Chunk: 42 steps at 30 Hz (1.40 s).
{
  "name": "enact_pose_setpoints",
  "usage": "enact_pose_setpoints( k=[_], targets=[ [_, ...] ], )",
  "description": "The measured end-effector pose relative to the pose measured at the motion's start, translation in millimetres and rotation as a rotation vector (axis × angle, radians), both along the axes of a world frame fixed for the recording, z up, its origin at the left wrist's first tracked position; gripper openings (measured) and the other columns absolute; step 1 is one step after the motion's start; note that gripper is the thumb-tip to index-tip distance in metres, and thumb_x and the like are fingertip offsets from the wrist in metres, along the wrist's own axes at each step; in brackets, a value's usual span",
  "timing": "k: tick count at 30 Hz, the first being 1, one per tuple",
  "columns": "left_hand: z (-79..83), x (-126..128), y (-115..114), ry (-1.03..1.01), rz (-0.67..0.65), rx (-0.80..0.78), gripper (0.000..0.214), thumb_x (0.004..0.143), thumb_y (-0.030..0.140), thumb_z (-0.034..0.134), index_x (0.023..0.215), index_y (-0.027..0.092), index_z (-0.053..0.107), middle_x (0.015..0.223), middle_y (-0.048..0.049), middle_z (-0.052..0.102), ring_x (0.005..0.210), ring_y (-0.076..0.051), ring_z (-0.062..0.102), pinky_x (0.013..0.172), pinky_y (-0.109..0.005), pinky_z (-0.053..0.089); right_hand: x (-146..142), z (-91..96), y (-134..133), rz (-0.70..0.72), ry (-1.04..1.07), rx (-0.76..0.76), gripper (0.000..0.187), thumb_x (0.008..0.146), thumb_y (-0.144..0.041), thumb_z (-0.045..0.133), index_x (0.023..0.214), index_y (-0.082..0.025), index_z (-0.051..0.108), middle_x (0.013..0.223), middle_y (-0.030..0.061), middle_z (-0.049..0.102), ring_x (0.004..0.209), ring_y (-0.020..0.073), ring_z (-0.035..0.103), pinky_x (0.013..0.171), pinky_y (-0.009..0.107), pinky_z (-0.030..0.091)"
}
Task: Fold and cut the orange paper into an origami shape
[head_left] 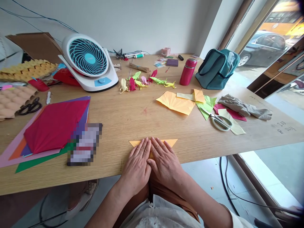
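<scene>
A folded piece of orange paper [172,143] lies at the table's front edge, its two pointed corners showing to either side of my hands. My left hand [137,164] rests flat on its left half, fingers stretched out. Beside it, my right hand [165,158] presses flat on the right half, fingers extended and the thumb toward the left hand. The index fingers nearly meet at the middle. Most of the paper is hidden under both hands, so its full shape cannot be seen.
Scissors [220,123] lie on paper scraps at right, near creased orange paper [175,103]. Coloured sheets [57,126] and a blurred-out object [85,144] lie left. Behind stand a fan [87,58], folded paper figures [142,81], a red flask [188,72] and a teal bag [215,69].
</scene>
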<state>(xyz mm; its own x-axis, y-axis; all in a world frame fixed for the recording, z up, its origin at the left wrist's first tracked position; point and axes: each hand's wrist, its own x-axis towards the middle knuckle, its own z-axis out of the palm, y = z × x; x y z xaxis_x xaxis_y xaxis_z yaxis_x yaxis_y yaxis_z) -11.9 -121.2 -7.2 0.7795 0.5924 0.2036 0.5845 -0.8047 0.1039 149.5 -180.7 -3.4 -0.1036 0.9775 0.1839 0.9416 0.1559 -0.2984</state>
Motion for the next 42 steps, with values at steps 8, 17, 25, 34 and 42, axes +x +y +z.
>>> enact_pose_setpoints(
  k=[8, 17, 25, 34, 42],
  targets=[
    [2.5, -2, 2, 0.052, 0.196, 0.02, 0.057, 0.101, 0.022, 0.033, 0.155, 0.003, 0.037, 0.164, -0.019, 0.035, 0.153, -0.03, 0.036, 0.122, -0.051, 0.037, 2, -2.5, -5, -0.038, -0.057, 0.032, 0.063, 0.107, -0.045, 0.037, 0.157, -0.006, 0.038, 0.166, 0.0137, 0.029, 0.156, 0.0272, 0.029, 0.127, 0.046, 0.026],
    [3.7, -6, 6, 0.028, 0.305, 0.013, 0.056, 0.105, 0.03, 0.032, 0.157, 0.009, 0.037, 0.161, -0.0185, 0.04, 0.15, -0.033, 0.041, 0.118, -0.056, 0.04, 40, -11.4, -18, -0.213, -0.13, 0.021, 0.066, 0.107, -0.047, 0.032, 0.158, -0.006, 0.036, 0.165, 0.0178, 0.033, 0.154, 0.0308, 0.032, 0.124, 0.053, 0.028],
    [2.5, -3, 3, 0.049, 0.317, 0.067, 0.059, 0.105, 0.037, 0.034, 0.157, 0.008, 0.037, 0.161, -0.0208, 0.04, 0.148, -0.036, 0.042, 0.115, -0.06, 0.041, 46, -13.5, -19, -0.248, -0.16, 0.028, 0.067, 0.106, -0.049, 0.034, 0.158, -0.006, 0.036, 0.166, 0.018, 0.031, 0.153, 0.0317, 0.034, 0.123, 0.052, 0.027],
    [-1.9, -5, 4, 0.052, 0.313, 0.087, 0.063, 0.105, 0.042, 0.031, 0.156, 0.005, 0.036, 0.16, -0.0228, 0.04, 0.149, -0.037, 0.041, 0.114, -0.062, 0.041, 44, -14.1, -20, -0.255, -0.146, 0.064, 0.066, 0.106, -0.046, 0.037, 0.157, -0.006, 0.038, 0.164, 0.0187, 0.034, 0.152, 0.0322, 0.036, 0.123, 0.052, 0.025],
    [-4.7, -4, 4, 0.047, 0.335, 0.096, 0.065, 0.106, 0.046, 0.028, 0.158, 0.007, 0.033, 0.162, -0.0201, 0.039, 0.149, -0.035, 0.041, 0.116, -0.059, 0.039, 49, -7.8, -17, -0.295, -0.058, 0.093, 0.062, 0.105, -0.045, 0.039, 0.153, -0.006, 0.041, 0.157, 0.0196, 0.047, 0.144, 0.0328, 0.043, 0.117, 0.048, 0.032]
  ],
)
